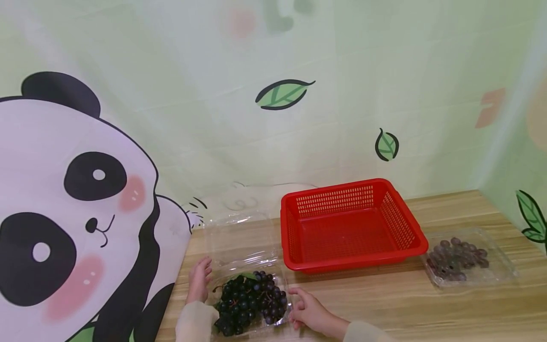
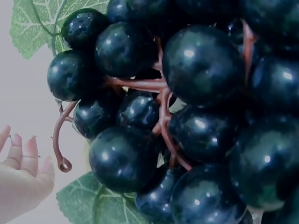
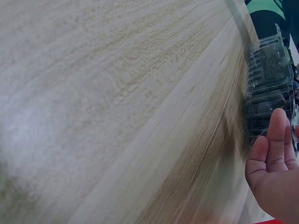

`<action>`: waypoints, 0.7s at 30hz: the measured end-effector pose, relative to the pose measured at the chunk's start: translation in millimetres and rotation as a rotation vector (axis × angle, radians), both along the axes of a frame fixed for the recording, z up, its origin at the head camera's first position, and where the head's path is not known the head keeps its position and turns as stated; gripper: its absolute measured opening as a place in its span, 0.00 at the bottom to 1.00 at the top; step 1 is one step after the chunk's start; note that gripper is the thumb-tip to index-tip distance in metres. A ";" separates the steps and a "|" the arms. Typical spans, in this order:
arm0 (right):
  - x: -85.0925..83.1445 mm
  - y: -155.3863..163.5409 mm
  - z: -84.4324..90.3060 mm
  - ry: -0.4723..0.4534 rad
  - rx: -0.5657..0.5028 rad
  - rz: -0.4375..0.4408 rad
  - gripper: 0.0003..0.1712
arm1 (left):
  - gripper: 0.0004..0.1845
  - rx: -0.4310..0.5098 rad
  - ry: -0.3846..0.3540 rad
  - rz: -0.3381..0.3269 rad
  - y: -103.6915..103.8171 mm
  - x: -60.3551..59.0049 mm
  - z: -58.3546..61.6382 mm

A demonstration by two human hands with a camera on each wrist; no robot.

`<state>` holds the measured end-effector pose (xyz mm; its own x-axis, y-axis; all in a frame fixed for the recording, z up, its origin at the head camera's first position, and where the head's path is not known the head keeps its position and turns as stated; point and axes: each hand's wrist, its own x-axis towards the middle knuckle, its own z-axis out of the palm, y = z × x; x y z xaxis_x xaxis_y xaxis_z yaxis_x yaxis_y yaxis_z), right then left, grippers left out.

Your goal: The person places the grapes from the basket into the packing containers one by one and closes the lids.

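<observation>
Your left hand (image 1: 199,280) rests against the left wall of the open clear clamshell box (image 1: 239,249), its fingers straight and slightly spread, holding nothing; in the left wrist view those fingers (image 2: 25,158) stand relaxed just beside the fruit. Your right hand (image 1: 306,308) sits at the box's right edge, fingers loosely extended and touching the plastic rim. In the right wrist view its fingertips (image 3: 276,135) lie against the ribbed clear wall without curling round it.

Between your two hands, in the lower tray of the box, lies the bunch of dark grapes (image 1: 249,301). It fills most of that tray, with a brown stem (image 2: 161,100) threading through the berries and a green leaf (image 2: 100,203) under them. The box's hinged lid lies flat, just beyond your left hand.

Past your right hand, further out on the wooden table (image 1: 427,299), stands a red slotted basket (image 1: 412,228). Its near rim is close to the far right corner of the grape box.

Well to the right of your right hand, beyond the basket's right side, a second clear tray (image 1: 504,266) lies flat with another dark bunch (image 1: 457,259) in it.

Farthest from both hands hangs a pale green backdrop with leaves, and a large cartoon panda (image 1: 72,213) stands out to the left of your left hand.
</observation>
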<state>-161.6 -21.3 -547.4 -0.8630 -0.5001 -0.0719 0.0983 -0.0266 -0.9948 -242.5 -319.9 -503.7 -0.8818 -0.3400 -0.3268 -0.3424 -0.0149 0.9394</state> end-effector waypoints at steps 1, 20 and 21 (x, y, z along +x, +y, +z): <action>-0.1 -0.1 -0.2 -0.001 0.000 0.000 0.30 | 0.30 0.005 0.004 -0.007 -0.4 0.6 0.2; -1.6 -0.2 -3.7 -0.013 -0.007 0.009 0.30 | 0.33 0.026 0.124 -0.144 -9.1 7.3 14.4; -1.7 -0.2 -3.8 -0.013 -0.008 0.009 0.30 | 0.34 0.010 0.127 -0.145 -9.2 7.9 15.9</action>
